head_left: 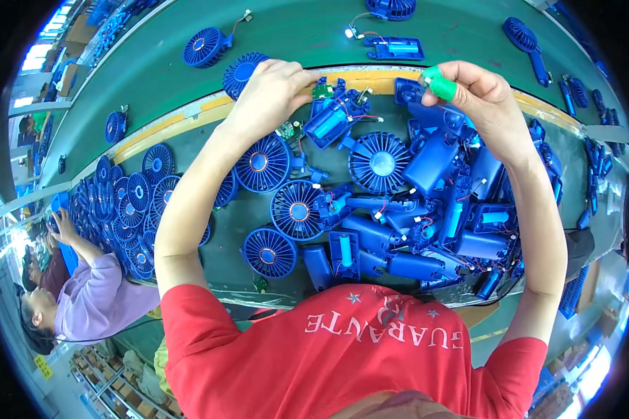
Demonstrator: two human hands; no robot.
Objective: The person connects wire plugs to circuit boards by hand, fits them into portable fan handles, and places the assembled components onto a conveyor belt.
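Observation:
My left hand (276, 91) reaches to the far edge of the near work surface, its thumb and fingers closed at a small green circuit board (322, 91). That board lies against a blue fan handle housing (328, 124) with a light-blue battery cell and thin wires. To the right, my right hand (483, 98) is raised over a heap of blue handle housings (432, 164). Green tape wraps its thumb and index fingertip, which are pressed together. Something tiny and whitish shows at their tips, too small to name. A round fan head (381, 163) lies between my hands, nearer to me.
Several blue fan heads (260, 163) lie at left, with a dense pile (129, 202) beyond. A green conveyor belt (293, 42) carries spaced fan parts behind a yellow-edged rail (206, 105). Another person (94, 297) in a purple top works at far left.

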